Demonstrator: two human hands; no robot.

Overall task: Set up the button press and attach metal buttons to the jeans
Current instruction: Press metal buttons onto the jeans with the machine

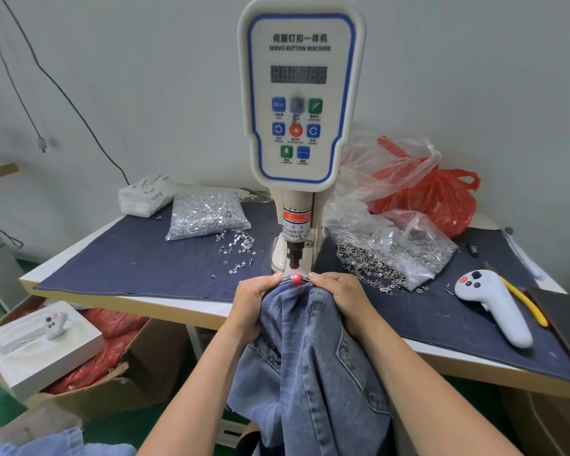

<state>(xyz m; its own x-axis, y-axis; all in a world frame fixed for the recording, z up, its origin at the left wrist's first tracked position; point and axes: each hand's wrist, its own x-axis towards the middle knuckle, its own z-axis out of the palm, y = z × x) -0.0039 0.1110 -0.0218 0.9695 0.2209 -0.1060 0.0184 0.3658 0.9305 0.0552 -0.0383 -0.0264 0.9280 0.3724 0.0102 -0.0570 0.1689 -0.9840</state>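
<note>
Gripping the jeans (pixel 305 350) at the waistband, the left hand (pixel 249 304) and right hand (pixel 343 302) curl round the denim under the servo button machine (pixel 298 103). A red light dot (pixel 295 276) marks the fabric; the die below is hidden, the display unreadable.

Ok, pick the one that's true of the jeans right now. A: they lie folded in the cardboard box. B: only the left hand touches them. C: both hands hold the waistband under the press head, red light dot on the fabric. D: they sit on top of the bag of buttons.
C: the left hand and right hand each grip the jeans either side of the red light dot, directly below the press head.
</note>
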